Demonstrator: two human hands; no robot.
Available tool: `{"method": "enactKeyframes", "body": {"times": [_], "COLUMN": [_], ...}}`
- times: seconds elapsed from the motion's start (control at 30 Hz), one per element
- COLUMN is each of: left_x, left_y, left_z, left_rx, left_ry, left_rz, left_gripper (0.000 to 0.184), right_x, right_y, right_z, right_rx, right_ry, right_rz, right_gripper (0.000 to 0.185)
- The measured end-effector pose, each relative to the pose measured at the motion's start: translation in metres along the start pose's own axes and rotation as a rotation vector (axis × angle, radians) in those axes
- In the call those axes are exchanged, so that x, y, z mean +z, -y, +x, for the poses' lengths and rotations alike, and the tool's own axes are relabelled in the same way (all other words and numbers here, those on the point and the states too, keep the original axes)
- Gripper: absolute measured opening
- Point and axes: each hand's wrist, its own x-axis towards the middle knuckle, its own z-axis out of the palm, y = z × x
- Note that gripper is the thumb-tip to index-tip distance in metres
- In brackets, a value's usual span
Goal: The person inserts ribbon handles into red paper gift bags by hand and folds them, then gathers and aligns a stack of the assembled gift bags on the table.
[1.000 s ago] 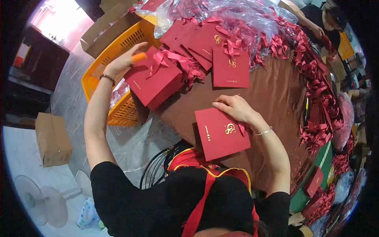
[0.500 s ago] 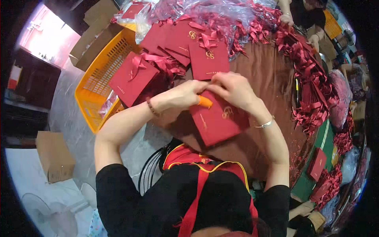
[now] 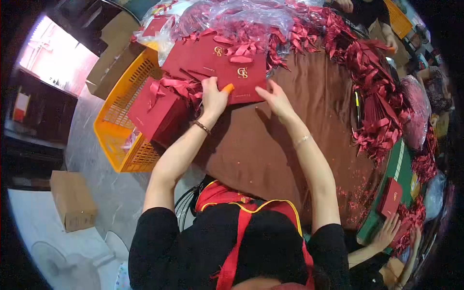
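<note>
A flat red gift bag (image 3: 249, 79) with a gold monogram and a ribbon bow at its top lies at the far side of the brown-covered table (image 3: 270, 145). My left hand (image 3: 216, 98), an orange cover on its thumb, grips the bag's lower left side. At the lower right corner, my right hand (image 3: 276, 100) pinches the same bag between thumb and fingers. More red bags (image 3: 186, 53) lie overlapped behind it. Left of my left hand, a stack of red bags (image 3: 157, 113) with ribbon bows leans near the table edge.
A yellow plastic crate (image 3: 108, 125) stands on the left. Clear plastic wrap (image 3: 241, 17) and ribboned bags (image 3: 379, 101) line the table's back and right. A yellow pen (image 3: 357, 104) lies there. Co-workers' hands (image 3: 386, 232) show at lower right and upper right.
The bag that lay under my hands close to me is gone from that spot. Both hands have moved forward and apart, onto a bag at the back pile.
</note>
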Motion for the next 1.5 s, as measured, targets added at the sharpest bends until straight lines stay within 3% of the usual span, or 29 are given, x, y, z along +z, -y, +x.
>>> {"method": "enactKeyframes", "body": {"times": [0.03, 0.07, 0.1, 0.13, 0.2, 0.23, 0.3, 0.33, 0.47, 0.5, 0.6, 0.67, 0.73, 0.77, 0.83, 0.9, 0.97, 1.0, 1.1, 1.2, 1.3, 1.33, 1.4, 1.43, 1.5], "left_x": [0.008, 0.016, 0.018, 0.017, 0.017, 0.014, 0.003, 0.002, 0.007, 0.011, 0.001, -0.011, -0.028, -0.028, -0.035, -0.028, -0.027, -0.029, -0.038, -0.059, -0.063, -0.054, -0.041, -0.038, -0.034], "left_y": [0.008, 0.016, 0.016, 0.016, 0.009, 0.001, -0.024, -0.032, -0.063, -0.057, -0.050, -0.033, -0.031, -0.024, -0.021, -0.026, -0.032, -0.037, -0.033, -0.064, -0.099, -0.106, -0.126, -0.138, -0.139], "left_z": [-0.004, -0.006, -0.005, -0.006, -0.009, -0.012, -0.018, -0.020, -0.013, 0.006, 0.077, 0.116, 0.135, 0.138, 0.145, 0.140, 0.132, 0.127, 0.144, 0.130, 0.087, 0.070, 0.035, 0.023, 0.011], "left_rx": [0.047, 0.073, 0.032, -0.010, 0.057, 0.109, 0.218, 0.282, 0.188, 0.486, 0.292, 0.072, -0.145, -0.165, -0.178, -0.183, -0.098, -0.036, 0.067, 0.332, 0.575, 0.722, 0.680, 0.645, 0.727], "left_ry": [-0.077, -0.136, -0.080, -0.023, -0.103, -0.152, -0.140, -0.130, 0.259, 0.007, -0.242, -0.040, 0.245, 0.257, 0.472, 0.440, 0.208, 0.119, 0.198, 0.267, 0.339, 0.267, 0.424, 0.572, 0.722], "left_rz": [-0.017, 0.050, 0.016, -0.019, -0.096, -0.135, -0.230, -0.271, -0.515, -0.195, 0.548, 0.733, 0.872, 0.945, 0.764, 0.789, 0.925, 0.862, 0.646, 0.533, 0.164, 0.149, 0.174, 0.305, 0.391], "left_gripper": [0.046, 0.049, 0.049, 0.049, 0.046, 0.046, 0.048, 0.049, 0.039, 0.037, 0.078, 0.099, 0.107, 0.108, 0.109, 0.104, 0.095, 0.080, 0.063, 0.054, 0.062, 0.063, 0.060, 0.069, 0.071], "right_x": [0.003, 0.006, 0.011, 0.009, 0.012, 0.001, -0.012, -0.013, -0.042, -0.050, -0.067, -0.073, -0.077, -0.076, -0.073, -0.072, -0.071, -0.071, -0.070, -0.071, -0.070, -0.069, -0.065, -0.065, -0.070], "right_y": [0.011, -0.013, -0.037, -0.019, -0.049, -0.014, 0.013, -0.001, -0.019, -0.028, -0.039, -0.047, -0.061, -0.065, -0.069, -0.069, -0.066, -0.065, -0.065, -0.059, -0.054, -0.054, -0.055, -0.056, -0.059], "right_z": [0.004, 0.024, 0.042, 0.037, 0.050, 0.029, 0.005, 0.003, -0.028, -0.033, -0.050, -0.054, -0.057, -0.057, -0.056, -0.056, -0.057, -0.059, -0.061, -0.063, -0.068, -0.069, -0.070, -0.072, -0.080], "right_rx": [0.048, 0.068, 0.086, 0.265, -0.035, 0.170, 0.299, 0.155, 0.110, 0.109, 0.087, 0.130, 0.125, 0.121, 0.115, 0.088, 0.082, 0.066, 0.087, 0.015, -0.010, -0.005, -0.036, -0.031, -0.080], "right_ry": [0.035, 0.014, -0.007, 0.035, -0.003, 0.059, 0.040, 0.016, -0.182, -0.188, -0.206, -0.242, -0.216, -0.208, -0.188, -0.145, -0.171, -0.133, -0.170, -0.093, -0.058, -0.057, -0.131, -0.125, -0.104], "right_rz": [0.182, 0.105, 0.029, 0.063, 0.062, 0.074, 0.289, 0.422, 0.736, 0.819, 1.112, 1.227, 1.388, 1.404, 1.445, 1.437, 1.424, 1.447, 1.418, 1.463, 1.420, 1.416, 1.393, 1.388, 1.430], "right_gripper": [0.062, 0.059, 0.055, 0.047, 0.042, 0.038, 0.041, 0.040, 0.044, 0.041, 0.039, 0.035, 0.032, 0.032, 0.033, 0.033, 0.033, 0.033, 0.033, 0.036, 0.040, 0.040, 0.046, 0.046, 0.051]}}
